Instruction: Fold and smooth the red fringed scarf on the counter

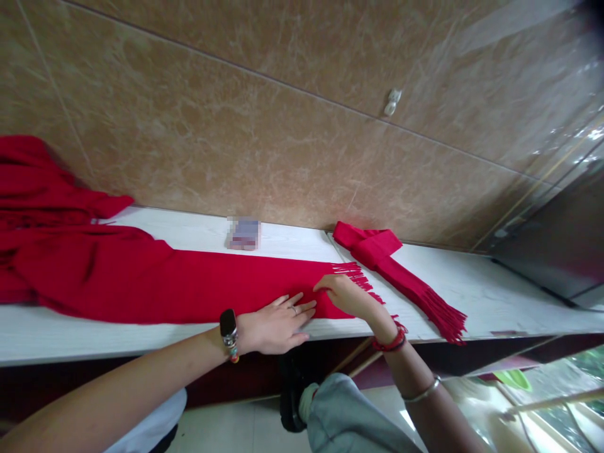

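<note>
A long red scarf [189,286] lies stretched along a narrow white shelf [495,296], its fringed end near the middle. My left hand [276,324] lies flat on the scarf near that end, fingers stretched out, a ring on one finger and a watch on the wrist. My right hand [346,294] rests on the scarf's end by the fringe, fingers curved down and pinching the cloth. A red string band and a silver bangle are on that arm.
A second red scarf [401,274], folded with a fringed end, lies to the right on the shelf. More red cloth [42,201] is heaped at the far left. A small blurred packet [243,233] stands against the brown tiled wall [283,126]. My knee [349,415] is below.
</note>
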{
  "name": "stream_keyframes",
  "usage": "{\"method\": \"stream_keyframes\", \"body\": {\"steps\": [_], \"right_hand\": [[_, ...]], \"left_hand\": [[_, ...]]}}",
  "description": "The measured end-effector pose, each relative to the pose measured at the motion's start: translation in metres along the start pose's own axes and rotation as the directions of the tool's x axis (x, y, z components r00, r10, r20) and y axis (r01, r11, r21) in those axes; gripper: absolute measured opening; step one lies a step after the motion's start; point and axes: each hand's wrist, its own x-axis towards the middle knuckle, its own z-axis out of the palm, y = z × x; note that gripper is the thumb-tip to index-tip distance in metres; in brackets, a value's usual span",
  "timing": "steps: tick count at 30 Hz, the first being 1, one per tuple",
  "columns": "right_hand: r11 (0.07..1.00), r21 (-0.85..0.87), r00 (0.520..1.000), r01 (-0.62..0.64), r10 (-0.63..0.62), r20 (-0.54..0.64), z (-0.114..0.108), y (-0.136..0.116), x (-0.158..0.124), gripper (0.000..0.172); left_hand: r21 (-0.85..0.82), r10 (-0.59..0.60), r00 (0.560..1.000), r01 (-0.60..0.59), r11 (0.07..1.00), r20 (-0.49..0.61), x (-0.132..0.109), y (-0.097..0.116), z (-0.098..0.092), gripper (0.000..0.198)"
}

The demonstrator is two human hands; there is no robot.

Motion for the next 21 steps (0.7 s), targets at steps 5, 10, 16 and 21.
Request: {"method": "stream_keyframes", "body": {"steps": [5, 10, 16, 21], "right_hand": [[0.996, 0.019, 0.995, -0.089, 0.089, -0.033, 0.004, -0.001, 0.008, 0.043], [0.997, 0.072, 0.998, 0.039, -0.042, 0.038, 0.004, -0.007, 0.019, 0.045], [0.997, 0.079, 0.998, 0.018, -0.013, -0.062, 0.003, -0.009, 0.027, 0.051], [0.987, 0.114, 0.993, 0.113, -0.115, 0.007, 0.012, -0.005, 0.031, 0.047]], "left_hand": [[-0.026, -0.012, 0.999, 0.013, 1.0, 0.036, -0.001, 0.0, -0.001, 0.049], [-0.046, -0.047, 0.999, 0.048, 0.998, 0.023, -0.004, 0.003, -0.004, 0.051], [-0.098, -0.105, 0.992, 0.111, 0.989, 0.066, -0.005, 0.007, -0.009, 0.051], [-0.115, -0.112, 0.991, 0.119, 0.986, 0.07, -0.006, 0.007, -0.007, 0.054]]}}
